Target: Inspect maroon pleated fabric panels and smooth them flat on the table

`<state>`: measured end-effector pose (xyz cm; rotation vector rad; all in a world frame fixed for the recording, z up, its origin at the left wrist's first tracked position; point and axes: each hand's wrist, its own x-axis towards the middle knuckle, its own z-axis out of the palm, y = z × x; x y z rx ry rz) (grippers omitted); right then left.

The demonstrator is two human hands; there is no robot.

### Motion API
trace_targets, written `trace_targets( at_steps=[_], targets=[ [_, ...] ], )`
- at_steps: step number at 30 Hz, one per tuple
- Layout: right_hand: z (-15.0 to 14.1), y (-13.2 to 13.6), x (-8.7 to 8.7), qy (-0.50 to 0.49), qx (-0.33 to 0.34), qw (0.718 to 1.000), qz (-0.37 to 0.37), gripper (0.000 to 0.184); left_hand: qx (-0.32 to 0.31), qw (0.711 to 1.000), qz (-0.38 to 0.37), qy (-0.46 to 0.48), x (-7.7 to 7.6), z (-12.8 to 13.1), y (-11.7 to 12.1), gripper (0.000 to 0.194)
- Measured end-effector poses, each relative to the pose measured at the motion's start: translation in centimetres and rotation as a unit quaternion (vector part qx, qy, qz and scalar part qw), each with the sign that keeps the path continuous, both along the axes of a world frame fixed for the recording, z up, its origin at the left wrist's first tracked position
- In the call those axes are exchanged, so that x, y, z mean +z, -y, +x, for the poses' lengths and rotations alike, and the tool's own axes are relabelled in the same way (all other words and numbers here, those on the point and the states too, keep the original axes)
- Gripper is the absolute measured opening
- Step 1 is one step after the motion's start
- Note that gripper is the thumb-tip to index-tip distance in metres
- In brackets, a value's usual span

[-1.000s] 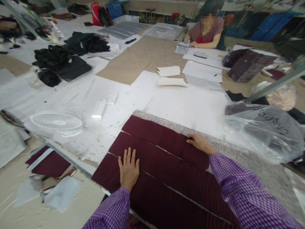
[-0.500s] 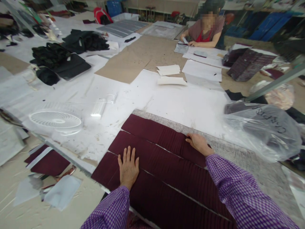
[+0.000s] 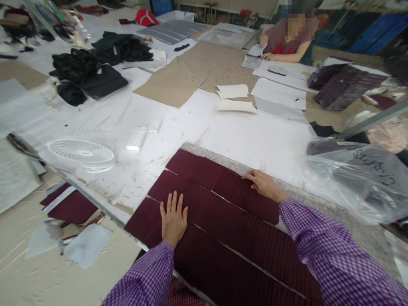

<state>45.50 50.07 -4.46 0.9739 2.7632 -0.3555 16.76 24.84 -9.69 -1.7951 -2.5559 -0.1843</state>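
- Clock positions are read from the middle of the maroon strips, with 12 o'clock at the far side of the table.
- Maroon strips: laid side by side in the near foreground on a grey patterned sheet, narrow gaps between them; surface finely ribbed towards the 4 o'clock end.
- Left hand: at 9 o'clock, palm down on the strips, fingers straight and slightly spread, nothing gripped.
- Right hand: between 1 and 2 o'clock, fingers bent, tips touching the outer edge of the far strip. Whether thumb and fingers pinch the fabric cannot be told.
- Clear plastic bag: between 2 and 3 o'clock, handwritten lettering on it.
- White curved pieces: 12 o'clock, near brown paper.
- Co-worker: 1 o'clock, across the table, hands at a pale sheet.
- Black fabric heap: between 10 and 11 o'clock.
- White round grille: 10 o'clock.
- Maroon offcuts: 9 o'clock, beyond the table edge.
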Motion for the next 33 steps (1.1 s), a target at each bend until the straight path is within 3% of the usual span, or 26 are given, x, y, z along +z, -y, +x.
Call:
trace_targets(
  at_steps=[13, 18, 24, 28, 33],
  targets=[
    [-2.1, -3.2, 0.8, 0.115, 0.081, 0.989, -0.05, 0.022, 0.0, 1.0, -0.004, 0.001, 0.1, 0.0, 0.0, 0.05],
    [-1.2, -3.2, 0.2, 0.087, 0.087, 0.991, -0.05, 0.03, 0.002, 1.0, -0.008, 0.006, 0.1, 0.0, -0.1, 0.051],
    [-0.8, -2.5, 0.9, 0.048, 0.093, 0.993, -0.056, 0.007, 0.0, 1.0, -0.008, 0.009, 0.2, 0.0, 0.0, 0.051],
    [-0.3, -1.3, 1.3, 0.016, 0.081, 0.995, -0.052, 0.008, 0.002, 1.0, -0.003, 0.012, 0.2, 0.0, 0.0, 0.051],
    [0.5, -0.6, 0.4, 0.0, 0.037, 0.999, -0.036, 0.008, 0.002, 1.0, 0.004, 0.013, 0.1, 0.0, 0.0, 0.05]
  ],
)
